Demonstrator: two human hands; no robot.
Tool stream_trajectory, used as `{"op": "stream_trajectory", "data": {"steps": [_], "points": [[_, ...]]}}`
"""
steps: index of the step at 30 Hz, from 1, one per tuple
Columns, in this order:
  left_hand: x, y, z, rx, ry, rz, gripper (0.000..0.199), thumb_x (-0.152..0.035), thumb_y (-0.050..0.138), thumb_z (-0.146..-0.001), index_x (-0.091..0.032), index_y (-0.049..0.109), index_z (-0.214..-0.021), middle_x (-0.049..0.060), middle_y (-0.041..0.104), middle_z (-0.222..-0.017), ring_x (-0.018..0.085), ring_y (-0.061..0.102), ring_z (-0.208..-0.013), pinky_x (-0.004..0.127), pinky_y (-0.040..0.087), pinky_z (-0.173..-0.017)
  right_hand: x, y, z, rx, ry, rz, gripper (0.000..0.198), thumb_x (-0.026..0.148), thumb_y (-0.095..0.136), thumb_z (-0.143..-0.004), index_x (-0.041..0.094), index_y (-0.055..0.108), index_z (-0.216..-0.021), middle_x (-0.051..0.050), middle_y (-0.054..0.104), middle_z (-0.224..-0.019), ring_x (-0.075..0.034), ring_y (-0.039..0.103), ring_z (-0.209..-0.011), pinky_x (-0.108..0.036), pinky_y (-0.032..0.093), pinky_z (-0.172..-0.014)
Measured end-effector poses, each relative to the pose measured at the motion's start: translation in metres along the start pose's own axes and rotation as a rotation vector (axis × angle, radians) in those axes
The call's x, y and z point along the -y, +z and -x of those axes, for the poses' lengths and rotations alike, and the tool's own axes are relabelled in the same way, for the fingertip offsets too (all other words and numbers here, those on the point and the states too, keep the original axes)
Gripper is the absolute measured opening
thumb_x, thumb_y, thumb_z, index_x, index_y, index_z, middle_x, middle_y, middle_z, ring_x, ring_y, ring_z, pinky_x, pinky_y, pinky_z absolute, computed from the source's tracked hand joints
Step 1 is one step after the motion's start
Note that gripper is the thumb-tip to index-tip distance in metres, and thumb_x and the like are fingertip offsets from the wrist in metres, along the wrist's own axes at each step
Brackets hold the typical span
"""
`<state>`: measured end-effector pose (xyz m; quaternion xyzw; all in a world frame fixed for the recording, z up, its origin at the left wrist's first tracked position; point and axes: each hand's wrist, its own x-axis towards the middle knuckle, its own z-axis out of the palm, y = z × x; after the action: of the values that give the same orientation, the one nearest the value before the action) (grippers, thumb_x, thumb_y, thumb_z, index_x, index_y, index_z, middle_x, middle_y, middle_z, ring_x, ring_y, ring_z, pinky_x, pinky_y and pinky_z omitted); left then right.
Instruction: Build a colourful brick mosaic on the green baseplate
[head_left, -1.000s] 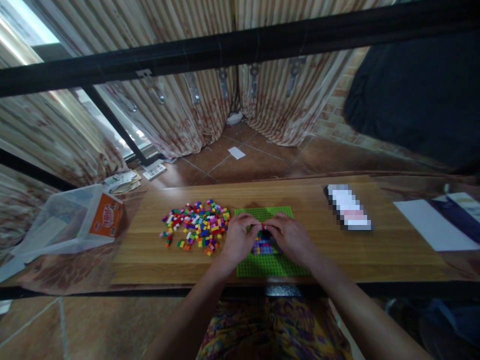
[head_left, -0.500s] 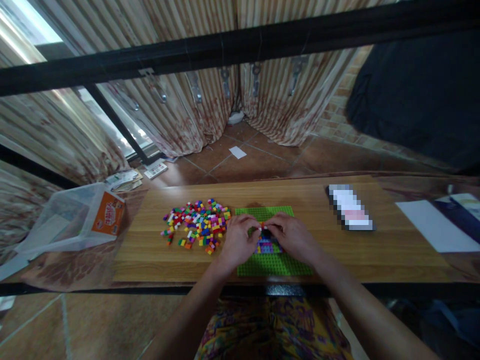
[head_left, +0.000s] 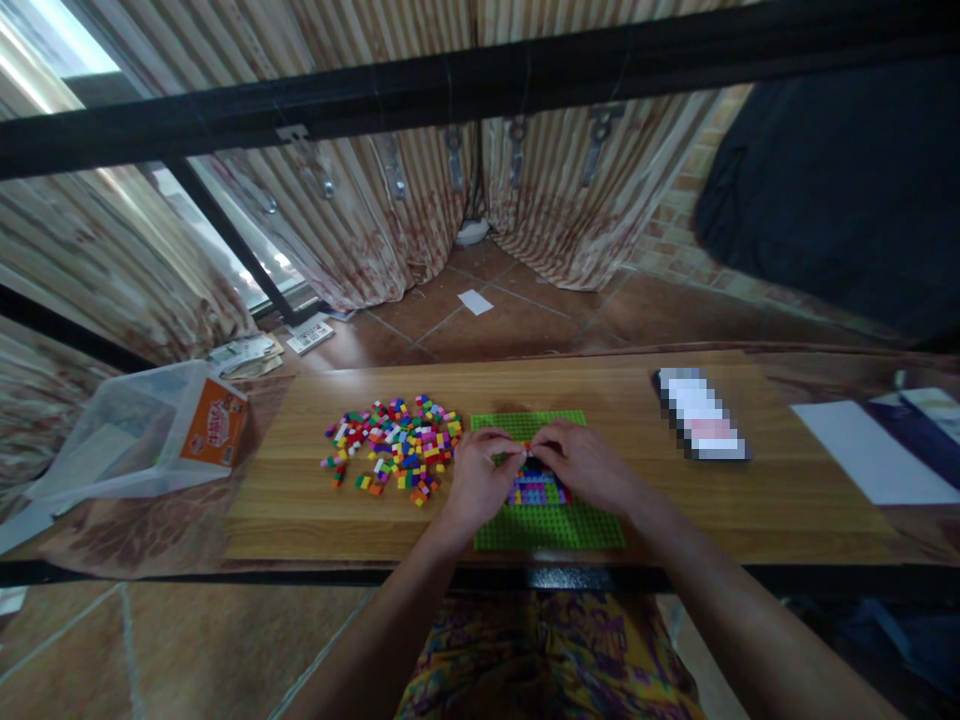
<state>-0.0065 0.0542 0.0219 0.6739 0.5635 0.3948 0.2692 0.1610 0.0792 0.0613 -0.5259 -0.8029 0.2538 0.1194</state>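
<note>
A tiny red brick [head_left: 528,449] sat pinched between the fingertips of both hands, right where they met above the far half of the green baseplate [head_left: 551,525]. The left hand [head_left: 480,476] came in from the near left and the right hand [head_left: 581,466] from the near right, so the brick lay at the tips of each, ahead of the knuckles and farther from the body than either palm. Both forearms ran up from the bottom of the view and converged over the plate, wrists low, backs of the hands turned upward. Fingers of each hand were curled in, thumb and forefinger closed on the brick; at this size it was hard to tell whether it was one piece or two small ones being pressed together, as a speck of white showed beside the red.

Just under the hands, toward the body, a small patch of built-up bricks [head_left: 537,491] in blue, purple and red stood on the baseplate, partly hidden by the right palm. The plate itself was bright green and studded, lying flat on the wooden tabletop [head_left: 675,500], its near edge close to the table's front.

To the left of the left hand, close by, lay a loose scatter of coloured bricks [head_left: 394,445] in red, yellow, green, blue, white and pink.
</note>
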Motion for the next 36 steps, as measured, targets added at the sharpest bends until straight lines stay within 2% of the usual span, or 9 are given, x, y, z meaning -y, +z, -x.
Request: {"op": "stream_trajectory", "data": {"steps": [7,14,21,31,36], "points": [[-0.0036,0.0009,0.0033,-0.013,-0.015,0.017,0.013,-0.016,0.067,-0.079,-0.026,0.076,-0.081,0.003,0.071,-0.094,0.016,0.065,-0.091,0.035,0.051,-0.087,0.0007,0.0006,-0.0013,0.003,0.021,0.017,0.023,0.026,0.049,-0.09,0.019,0.07,-0.082,-0.005,0.068,-0.086,-0.017,0.061,-0.079,-0.026,0.041,-0.072],[-0.0061,0.003,0.0038,-0.051,-0.01,0.02,0.014,-0.015,0.066,-0.079,-0.025,0.075,-0.079,0.003,0.073,-0.093,0.017,0.066,-0.09,0.035,0.051,-0.087,-0.0004,-0.0004,0.0008,-0.01,0.001,-0.06,0.023,0.023,0.049,-0.089,0.019,0.07,-0.08,-0.004,0.066,-0.082,-0.015,0.06,-0.077,-0.025,0.041,-0.071],[0.0003,0.0076,0.0008,-0.053,-0.091,0.152,0.009,-0.013,0.071,-0.074,-0.022,0.074,-0.073,0.003,0.073,-0.086,0.018,0.067,-0.088,0.034,0.051,-0.086,-0.0033,-0.0014,-0.0009,-0.001,-0.006,-0.105,0.022,0.023,0.051,-0.087,0.019,0.071,-0.078,-0.003,0.067,-0.08,-0.015,0.06,-0.075,-0.025,0.041,-0.069],[-0.0006,0.0079,0.0012,-0.054,-0.083,0.204,0.009,-0.013,0.07,-0.074,-0.022,0.073,-0.072,0.002,0.073,-0.086,0.017,0.067,-0.088,0.034,0.051,-0.087,0.0001,-0.0049,-0.0055,0.027,-0.02,-0.026,0.024,0.022,0.051,-0.087,0.019,0.073,-0.079,-0.004,0.069,-0.08,-0.015,0.061,-0.075,-0.025,0.041,-0.068],[-0.0023,0.0084,0.0033,-0.086,-0.081,0.157,0.009,-0.014,0.07,-0.075,-0.022,0.073,-0.073,0.002,0.074,-0.088,0.016,0.067,-0.088,0.034,0.051,-0.088,0.0042,-0.0056,-0.0054,0.043,-0.003,0.029,0.025,0.021,0.05,-0.086,0.019,0.073,-0.079,-0.005,0.07,-0.081,-0.016,0.061,-0.075,-0.026,0.041,-0.069]]}}
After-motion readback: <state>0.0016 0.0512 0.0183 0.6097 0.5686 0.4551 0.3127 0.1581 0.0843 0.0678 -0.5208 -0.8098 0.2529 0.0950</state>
